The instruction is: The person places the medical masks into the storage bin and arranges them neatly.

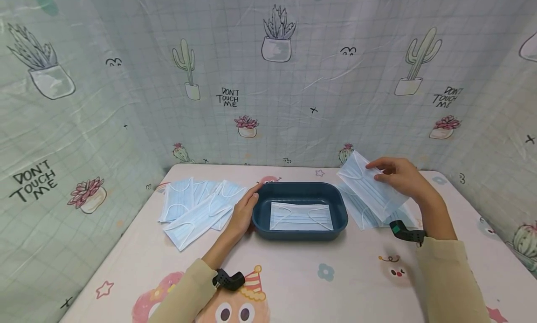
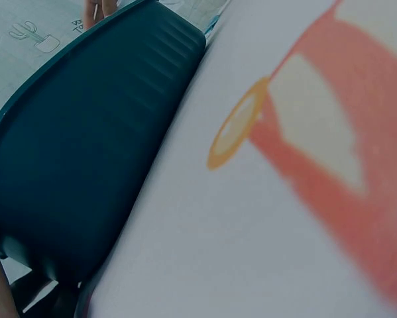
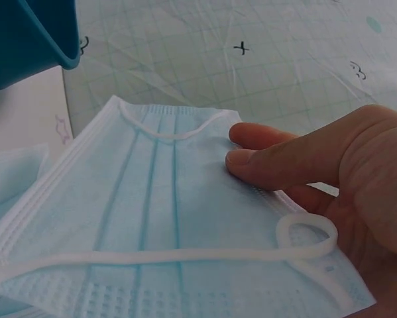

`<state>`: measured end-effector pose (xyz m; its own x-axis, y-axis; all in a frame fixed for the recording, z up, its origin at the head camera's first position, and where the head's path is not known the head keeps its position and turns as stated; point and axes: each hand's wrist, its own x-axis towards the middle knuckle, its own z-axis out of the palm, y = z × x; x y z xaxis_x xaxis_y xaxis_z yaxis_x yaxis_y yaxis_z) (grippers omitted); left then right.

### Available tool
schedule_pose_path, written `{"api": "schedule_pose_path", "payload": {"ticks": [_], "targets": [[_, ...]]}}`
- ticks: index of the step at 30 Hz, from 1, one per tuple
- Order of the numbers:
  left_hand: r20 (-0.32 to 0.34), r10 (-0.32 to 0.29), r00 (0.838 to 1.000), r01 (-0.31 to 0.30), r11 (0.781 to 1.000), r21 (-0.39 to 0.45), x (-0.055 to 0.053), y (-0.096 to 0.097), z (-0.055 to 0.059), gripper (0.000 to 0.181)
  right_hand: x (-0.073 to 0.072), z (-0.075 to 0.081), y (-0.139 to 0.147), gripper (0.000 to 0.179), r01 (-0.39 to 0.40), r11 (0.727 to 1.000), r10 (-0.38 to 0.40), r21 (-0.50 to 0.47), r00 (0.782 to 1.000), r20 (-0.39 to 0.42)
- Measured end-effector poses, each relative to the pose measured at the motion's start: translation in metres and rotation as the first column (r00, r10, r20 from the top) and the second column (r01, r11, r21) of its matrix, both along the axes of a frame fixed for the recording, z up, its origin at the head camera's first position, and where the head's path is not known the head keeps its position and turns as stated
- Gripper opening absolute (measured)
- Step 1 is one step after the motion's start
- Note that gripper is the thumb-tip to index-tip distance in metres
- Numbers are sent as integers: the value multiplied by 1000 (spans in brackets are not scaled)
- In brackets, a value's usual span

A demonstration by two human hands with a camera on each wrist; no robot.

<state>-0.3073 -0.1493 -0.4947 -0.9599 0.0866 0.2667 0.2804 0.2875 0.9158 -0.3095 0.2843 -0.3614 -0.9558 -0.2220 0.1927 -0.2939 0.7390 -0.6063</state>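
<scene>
My right hand (image 1: 396, 176) pinches a pale blue face mask (image 1: 369, 185) by its edge, thumb on the near face. The mask is raised and tilted above other masks on the right of the table. In the right wrist view its white ear loops and pleats show. My left hand (image 1: 244, 209) rests against the left side of a dark blue rectangular bin (image 1: 299, 236), fingers stretched along the wall up to the rim. Inside the bin a face mask (image 1: 300, 216) lies flat, ear loops upward. The left wrist view shows mostly the bin's outer wall (image 2: 85, 139).
Several overlapping face masks (image 1: 201, 211) lie on the table left of the bin. Beneath the raised mask, more masks (image 1: 356, 211) lie at the right. A printed cloth (image 1: 312, 127) with cactus drawings hangs behind and beside the table (image 1: 293, 276).
</scene>
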Motion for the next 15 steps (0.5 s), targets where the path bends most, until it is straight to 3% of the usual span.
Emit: {"api": "schedule_pose_path", "payload": {"ticks": [15], "targets": [[30, -22, 999, 21, 1000, 22, 0, 0, -1, 46, -3, -3, -1, 33, -17, 1000, 17, 18, 1000, -10]]}}
